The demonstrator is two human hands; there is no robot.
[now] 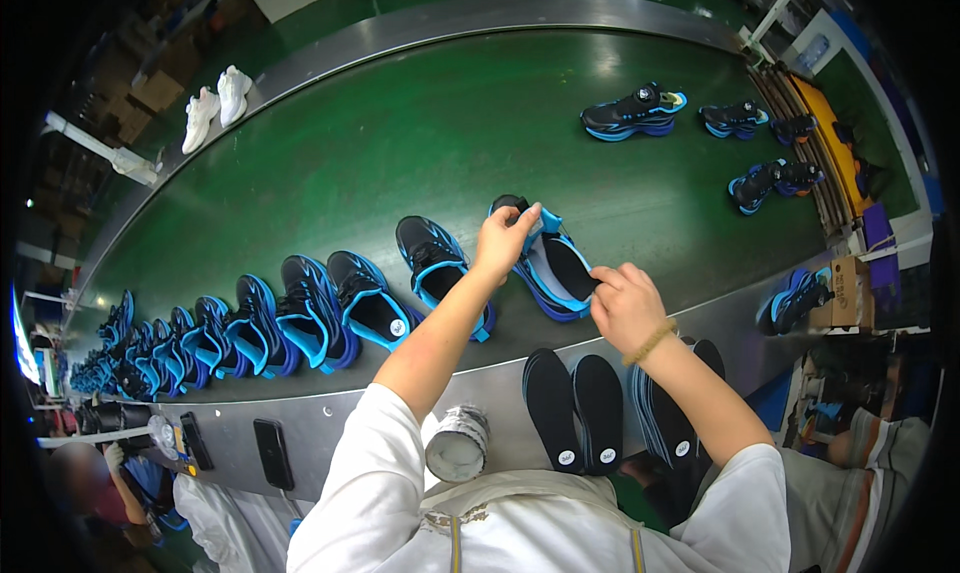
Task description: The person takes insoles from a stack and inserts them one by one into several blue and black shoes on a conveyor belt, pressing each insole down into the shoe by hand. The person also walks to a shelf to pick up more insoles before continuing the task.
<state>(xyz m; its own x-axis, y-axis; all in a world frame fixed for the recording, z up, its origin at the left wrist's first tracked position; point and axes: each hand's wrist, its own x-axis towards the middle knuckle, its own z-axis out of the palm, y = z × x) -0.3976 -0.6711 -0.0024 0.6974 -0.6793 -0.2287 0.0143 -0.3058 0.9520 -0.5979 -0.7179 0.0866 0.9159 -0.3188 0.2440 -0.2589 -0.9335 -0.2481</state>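
Note:
Before me on the green belt lies a black and blue sports shoe (550, 295), its toe pointing away and its opening spread wide. My left hand (503, 241) is closed, pinching the shoe's light blue tongue (545, 223). A black insole (570, 267) is partly inside the shoe, above the pale lining. My right hand (628, 308) is closed at the heel side, its fingertips pinching the insole's rear end. To the left of this shoe stands another black and blue shoe (437, 263), partly covered by my left forearm.
Several matching shoes (300, 313) line the belt's near edge leftward. More shoes (635, 113) sit far right. Stacked black insoles (598, 413), a whitish container (457, 443) and a phone (272, 453) lie on the metal ledge. White shoes (215, 108) stand on the far rim.

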